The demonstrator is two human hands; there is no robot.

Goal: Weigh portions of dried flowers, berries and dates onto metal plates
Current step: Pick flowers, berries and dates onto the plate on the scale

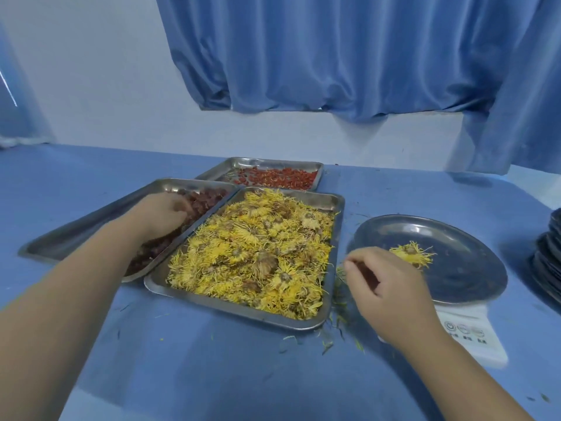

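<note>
A steel tray (335,205) heaped with yellow dried flowers (258,253) lies in the middle. Left of it, a second tray (76,238) holds dark red dates (209,197); my left hand (161,214) reaches down into them, its fingertips hidden among the dates. Behind stands a tray (243,164) of red berries (279,177). At the right, a round metal plate (464,268) sits on a white scale (473,335) with one yellow flower (413,253) on it. My right hand (385,284) hovers beside the plate's left rim, fingers loosely curled, holding nothing I can see.
A stack of round metal plates (549,256) stands at the far right edge. Loose petals (340,323) litter the blue table (212,375) between the flower tray and the scale. A blue curtain (334,56) hangs behind.
</note>
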